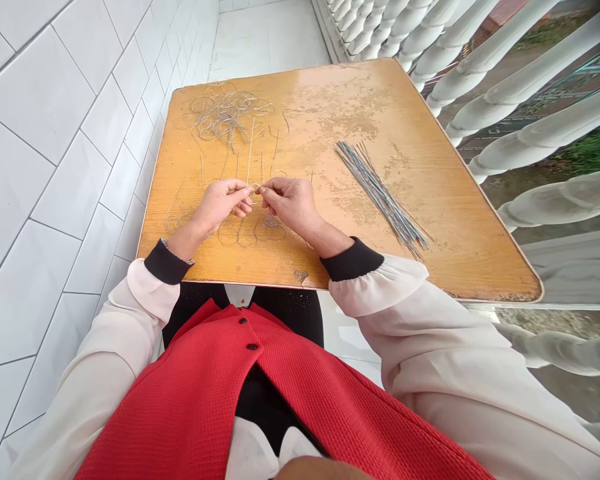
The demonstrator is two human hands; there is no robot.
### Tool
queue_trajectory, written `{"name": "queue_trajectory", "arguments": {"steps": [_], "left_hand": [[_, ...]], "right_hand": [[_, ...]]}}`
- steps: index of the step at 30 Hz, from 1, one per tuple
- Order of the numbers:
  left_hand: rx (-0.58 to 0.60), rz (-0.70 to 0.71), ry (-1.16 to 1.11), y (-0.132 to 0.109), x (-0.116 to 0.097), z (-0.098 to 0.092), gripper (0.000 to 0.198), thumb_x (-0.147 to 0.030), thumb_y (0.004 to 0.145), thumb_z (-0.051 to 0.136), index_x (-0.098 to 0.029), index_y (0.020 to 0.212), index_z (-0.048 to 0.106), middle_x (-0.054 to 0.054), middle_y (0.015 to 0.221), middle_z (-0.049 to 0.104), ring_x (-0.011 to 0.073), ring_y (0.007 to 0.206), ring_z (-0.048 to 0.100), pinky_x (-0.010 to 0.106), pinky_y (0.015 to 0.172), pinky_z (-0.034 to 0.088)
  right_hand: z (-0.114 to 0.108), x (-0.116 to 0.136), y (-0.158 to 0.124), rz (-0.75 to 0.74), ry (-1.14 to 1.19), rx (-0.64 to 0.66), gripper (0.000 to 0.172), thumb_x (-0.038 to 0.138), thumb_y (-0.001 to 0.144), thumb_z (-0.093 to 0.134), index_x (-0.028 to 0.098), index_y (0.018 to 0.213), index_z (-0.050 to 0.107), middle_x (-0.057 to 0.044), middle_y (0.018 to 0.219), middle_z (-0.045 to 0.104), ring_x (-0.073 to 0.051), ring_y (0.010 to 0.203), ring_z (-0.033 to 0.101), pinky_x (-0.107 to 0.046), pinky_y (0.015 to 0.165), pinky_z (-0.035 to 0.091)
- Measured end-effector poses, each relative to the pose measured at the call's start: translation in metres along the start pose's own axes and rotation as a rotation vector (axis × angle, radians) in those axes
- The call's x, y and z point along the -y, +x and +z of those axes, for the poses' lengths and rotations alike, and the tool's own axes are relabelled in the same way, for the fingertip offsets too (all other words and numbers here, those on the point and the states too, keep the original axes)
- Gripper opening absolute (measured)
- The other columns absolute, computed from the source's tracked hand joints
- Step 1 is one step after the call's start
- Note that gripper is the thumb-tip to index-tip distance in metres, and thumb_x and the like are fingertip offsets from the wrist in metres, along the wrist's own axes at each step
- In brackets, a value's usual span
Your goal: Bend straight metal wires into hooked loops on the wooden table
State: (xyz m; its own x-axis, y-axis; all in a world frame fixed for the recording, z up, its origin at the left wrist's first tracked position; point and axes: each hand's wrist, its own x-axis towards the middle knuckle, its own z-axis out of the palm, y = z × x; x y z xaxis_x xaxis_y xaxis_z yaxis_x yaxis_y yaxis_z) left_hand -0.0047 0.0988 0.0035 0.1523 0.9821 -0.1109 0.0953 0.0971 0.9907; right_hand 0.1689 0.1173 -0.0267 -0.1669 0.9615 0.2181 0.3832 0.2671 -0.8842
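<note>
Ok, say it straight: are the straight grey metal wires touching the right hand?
No, the straight grey metal wires lie apart from the right hand, on the worn orange wooden tabletop.

A worn, scuffed orange wooden tabletop was inspected; a tangled heap of thin silver wire is deposited far left, and a bundle of straight grey metal rods is laid right of centre.

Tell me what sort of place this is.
Probably a tiled balcony or veranda: a white tiled wall runs along one side, and a white balustrade along the other, with greenery visible outside it.
</note>
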Motion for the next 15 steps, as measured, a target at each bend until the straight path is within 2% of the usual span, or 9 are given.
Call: {"name": "queue_trajectory", "arguments": {"steps": [5,10,13,15], "left_hand": [[-0.009,0.002,0.014,0.001,0.002,0.0,0.02,-0.018,0.098,0.069,-0.015,0.078,0.064,-0.002,0.068,0.069,0.0051,0.057,0.065,0.017,0.059,0.05],[0.014,0.032,-0.015,0.0,0.001,-0.001,0.023,-0.008,0.096,0.063,-0.014,0.075,0.063,-0.003,0.066,0.068,0.0047,0.057,0.065,0.015,0.057,0.048],[0.013,0.038,-0.021,0.0,0.001,-0.001,0.025,-0.004,0.094,0.06,-0.014,0.072,0.063,-0.003,0.064,0.067,0.0041,0.055,0.064,0.015,0.057,0.047],[0.016,0.036,-0.023,0.001,0.002,-0.001,0.025,-0.004,0.093,0.059,-0.014,0.071,0.062,-0.003,0.063,0.067,0.0041,0.054,0.063,0.015,0.056,0.047]], "right_hand": [[0.001,-0.003,0.001,-0.001,0.059,0.013,0.034,0.03,0.095,0.068,0.02,0.063,0.061,0.002,0.055,0.058,-0.01,0.048,0.05,-0.026,0.053,0.04],[0.003,-0.007,0.003,-0.012,0.144,0.021,0.021,0.027,0.089,0.073,0.02,0.071,0.065,0.002,0.058,0.06,-0.01,0.05,0.05,-0.025,0.052,0.041],[0.003,-0.011,0.004,-0.056,0.08,0.016,0.009,0.028,0.087,0.073,0.02,0.083,0.073,0.002,0.061,0.062,-0.011,0.053,0.052,-0.026,0.054,0.043],[0.003,-0.013,0.004,-0.114,-0.017,-0.005,0.01,0.025,0.086,0.071,0.019,0.091,0.076,0.002,0.063,0.062,-0.012,0.056,0.054,-0.028,0.058,0.045]]}}
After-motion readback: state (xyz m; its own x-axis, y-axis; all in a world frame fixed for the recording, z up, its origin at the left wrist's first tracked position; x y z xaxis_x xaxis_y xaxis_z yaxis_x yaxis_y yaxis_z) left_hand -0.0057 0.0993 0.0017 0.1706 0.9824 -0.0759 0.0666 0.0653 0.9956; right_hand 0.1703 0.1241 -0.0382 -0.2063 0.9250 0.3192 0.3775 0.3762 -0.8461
